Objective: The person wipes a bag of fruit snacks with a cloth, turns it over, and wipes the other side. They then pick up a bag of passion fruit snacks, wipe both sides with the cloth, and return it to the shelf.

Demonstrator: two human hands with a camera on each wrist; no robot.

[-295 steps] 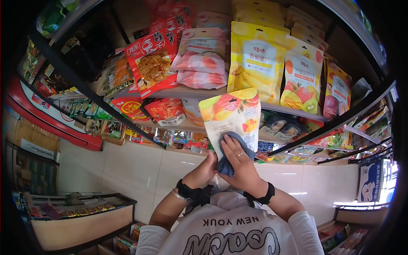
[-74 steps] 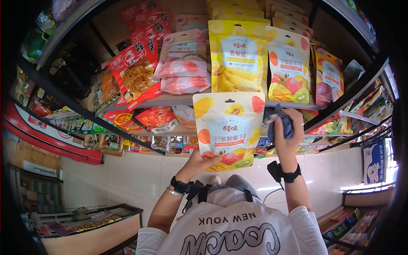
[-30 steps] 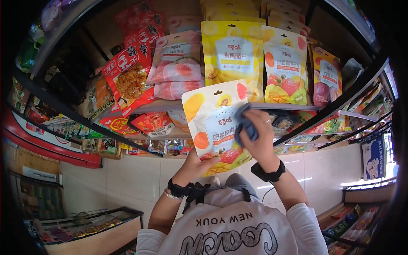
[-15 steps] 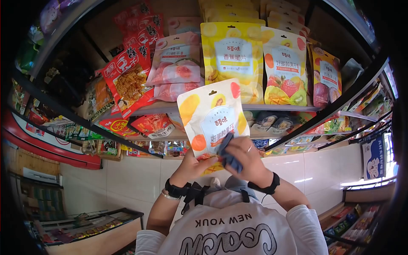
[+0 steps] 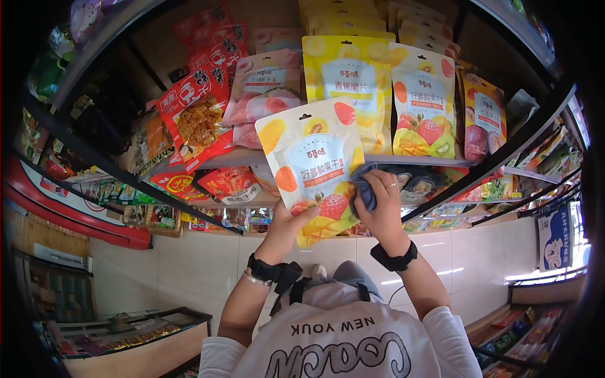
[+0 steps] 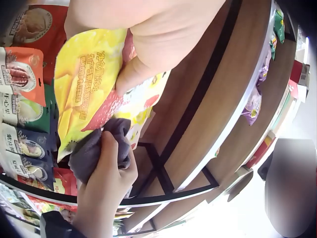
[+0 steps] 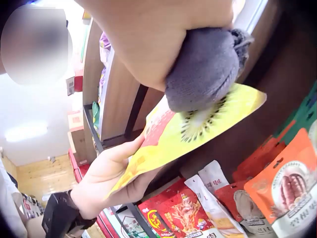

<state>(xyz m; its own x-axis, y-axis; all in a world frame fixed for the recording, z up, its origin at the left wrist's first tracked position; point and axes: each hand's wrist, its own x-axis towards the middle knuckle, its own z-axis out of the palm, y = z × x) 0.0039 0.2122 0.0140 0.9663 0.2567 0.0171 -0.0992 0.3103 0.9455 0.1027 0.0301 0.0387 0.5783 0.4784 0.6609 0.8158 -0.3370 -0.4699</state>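
A cream and yellow fruit pouch (image 5: 315, 165) is held up in front of the shelf, its printed front facing the head camera. My left hand (image 5: 282, 232) grips its lower left side, thumb across the front. At the pouch's right edge, my right hand (image 5: 382, 205) holds a bunched blue-grey cloth (image 5: 364, 186). In the right wrist view the cloth (image 7: 203, 69) lies against the pouch (image 7: 198, 134) by the kiwi picture. The left wrist view shows the right hand (image 6: 106, 181) pinching the cloth (image 6: 94, 153) beside the pouch's corner.
Behind the held pouch, the shelf (image 5: 378, 160) carries a yellow banana pouch (image 5: 350, 75), a matching fruit pouch (image 5: 423, 104), pink pouches (image 5: 268, 88) and red bags (image 5: 195, 116). Packets stand on a lower shelf. A black shelf post (image 5: 498, 170) slants at the right; a low display case (image 5: 138, 340) is lower left.
The pouch has moved up and slightly left with my left hand. My right hand and cloth have shifted from the pouch's lower front to its right edge, uncovering the printed text.
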